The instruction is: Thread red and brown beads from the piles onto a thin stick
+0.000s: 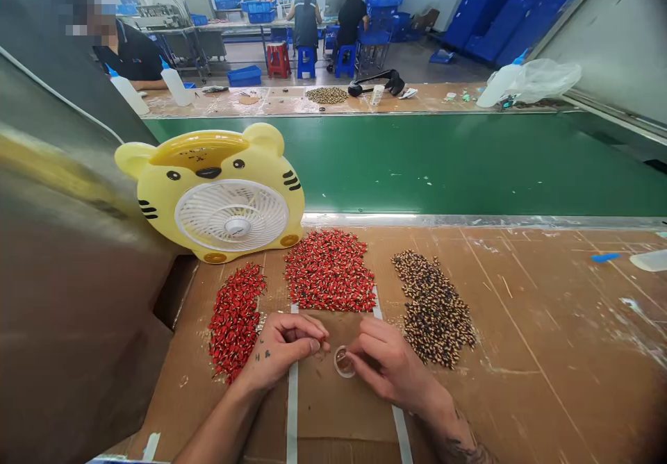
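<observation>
My left hand (pixel 292 342) is closed, thumb and fingertips pinched together over the brown cardboard; what they hold is too small to make out. The fingers of my right hand (pixel 383 356) are pinched at the right rim of a small round clear dish (pixel 344 362), and whatever is between them is hidden. Red small pieces form one pile (pixel 331 269) beyond my hands and another pile (pixel 237 321) left of my left hand. To the right of my right hand lies a pile of black and gold pieces (pixel 435 308).
A yellow animal-shaped fan (pixel 224 193) stands at the back left. Behind the table runs a green belt (pixel 442 165). A blue item (pixel 605 258) and a white bottle (pixel 649 260) lie far right. A person (pixel 135 51) sits across at the left; two more are farther back.
</observation>
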